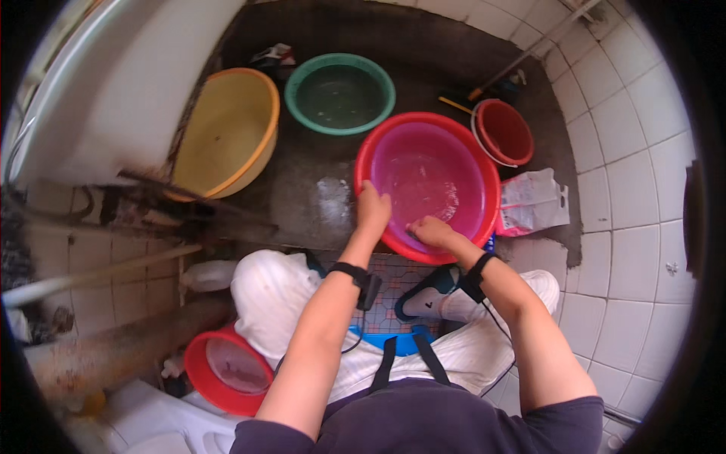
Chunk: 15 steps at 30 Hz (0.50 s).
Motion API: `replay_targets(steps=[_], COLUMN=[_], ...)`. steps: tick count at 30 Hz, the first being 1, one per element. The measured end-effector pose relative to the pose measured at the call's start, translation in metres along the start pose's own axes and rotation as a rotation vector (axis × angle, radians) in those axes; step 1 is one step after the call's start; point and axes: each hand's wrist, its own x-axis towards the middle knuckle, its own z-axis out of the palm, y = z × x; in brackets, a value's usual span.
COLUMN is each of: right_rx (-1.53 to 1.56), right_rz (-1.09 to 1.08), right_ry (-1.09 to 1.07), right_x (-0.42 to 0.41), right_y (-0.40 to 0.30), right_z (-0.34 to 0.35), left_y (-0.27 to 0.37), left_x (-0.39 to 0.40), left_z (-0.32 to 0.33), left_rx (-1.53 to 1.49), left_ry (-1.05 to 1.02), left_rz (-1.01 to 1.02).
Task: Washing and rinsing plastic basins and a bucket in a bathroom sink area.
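A red plastic basin point(492, 170) stands before me with a pink-purple basin point(439, 170) nested inside it; shiny water shows in the inner one. My left hand point(373, 209) grips the left rims of the basins, with the thumb over the edge. At the near side, inside the pink-purple basin, my right hand point(432, 231) is curled around something small and dark at the fingertips; what it is cannot be told. Both wrists wear black straps with small devices.
A green basin point(387, 108) of water and a yellow basin point(272, 122) stand beyond to the left. Right of the nested basins are a red bucket point(505, 133) and a plastic packet point(533, 201). Another red basin point(195, 363) lies by my left leg. A tiled wall point(635, 193) bounds the right.
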Motion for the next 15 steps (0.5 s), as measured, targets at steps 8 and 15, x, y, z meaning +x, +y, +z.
replay_targets(steps=[8,15], right_rx=[0.168,0.007], right_rz=[-0.052,-0.069], right_ry=[0.218,0.114], right_x=[-0.035,0.073], right_y=[-0.006,0.056], right_z=[0.007,0.02], left_y=[0.057,0.085], left_x=[-0.013,-0.019], left_z=[-0.06,-0.055], left_rx=[-0.059,0.029], left_ry=[0.048,0.052], left_rz=[0.17,0.511])
